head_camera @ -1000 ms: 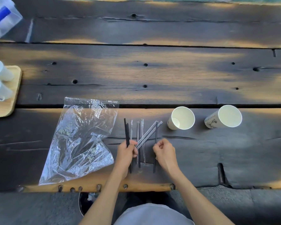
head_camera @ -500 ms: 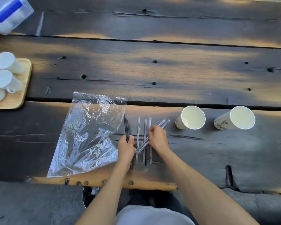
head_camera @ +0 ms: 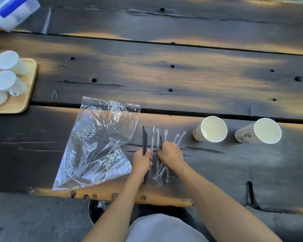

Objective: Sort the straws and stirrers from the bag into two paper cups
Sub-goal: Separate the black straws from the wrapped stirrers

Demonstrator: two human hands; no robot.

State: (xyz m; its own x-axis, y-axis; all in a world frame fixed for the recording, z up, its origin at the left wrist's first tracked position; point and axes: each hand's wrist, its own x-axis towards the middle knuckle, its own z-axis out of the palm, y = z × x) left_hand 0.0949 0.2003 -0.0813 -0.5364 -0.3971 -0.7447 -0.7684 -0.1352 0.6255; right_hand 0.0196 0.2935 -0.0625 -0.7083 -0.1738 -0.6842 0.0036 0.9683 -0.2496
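Several wrapped straws and thin black stirrers lie side by side on the dark wooden table. My left hand is closed around a small bunch of black stirrers, which stick out past its fingers. My right hand rests on the straws, fingers curled on one black stirrer among them. The clear plastic bag lies flat to the left, apparently empty. Two white paper cups stand to the right, the near one and the far one, both empty.
A wooden tray with white mugs sits at the left edge. A white-and-blue bag lies at the top left corner. The table's front edge runs just below my hands.
My right hand has moved left from the rightmost stirrer into the row of straws. My left hand stays closed on the black stirrers. The camera has tilted a little.
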